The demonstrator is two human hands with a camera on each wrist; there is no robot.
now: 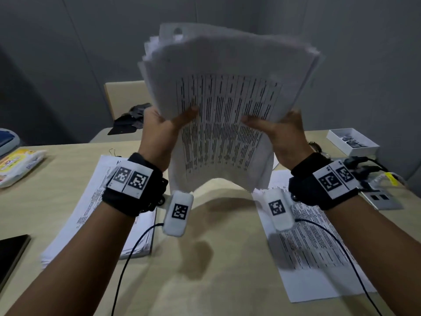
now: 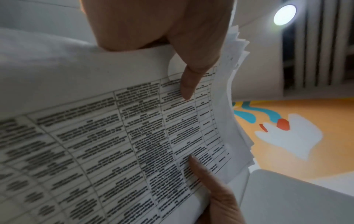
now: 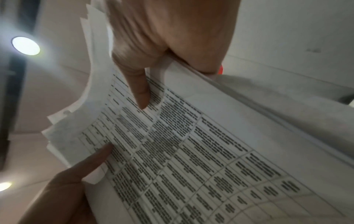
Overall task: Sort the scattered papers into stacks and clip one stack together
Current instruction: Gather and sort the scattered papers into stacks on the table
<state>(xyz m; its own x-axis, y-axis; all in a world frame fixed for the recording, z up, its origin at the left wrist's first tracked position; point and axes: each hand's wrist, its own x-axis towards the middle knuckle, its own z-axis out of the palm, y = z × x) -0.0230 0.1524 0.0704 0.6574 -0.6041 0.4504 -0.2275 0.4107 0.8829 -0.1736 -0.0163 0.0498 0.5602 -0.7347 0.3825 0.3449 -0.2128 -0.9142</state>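
Item: held stack of papers (image 1: 227, 92), thick, white, top sheet printed with a ruled table of dense text; raised in the air above the desk (image 1: 205, 258), upper edges fanned and uneven, lower edge of the front sheet hanging loose and curling. Left hand (image 1: 159, 126) grips the stack's left side, thumb (image 2: 188, 84) pressed on the printed face, fingers hidden behind the sheets. Right hand (image 1: 280, 135) grips the right side likewise, thumb (image 3: 140, 92) on the face, fingers behind. Left stack (image 1: 91, 201) of printed sheets lies flat on the desk beneath the left wrist; a binder clip (image 1: 113, 153) sits at its far edge. Right stack (image 1: 319, 247), also printed, lies flat beneath the right wrist. Surroundings: yellow packet (image 1: 18, 165) at the desk's left edge; dark flat object (image 1: 11, 252) near left; shallow white box (image 1: 353, 142) with dark contents far right; chair (image 1: 123, 99) behind the desk, with dark cloth (image 1: 131, 119) on it.
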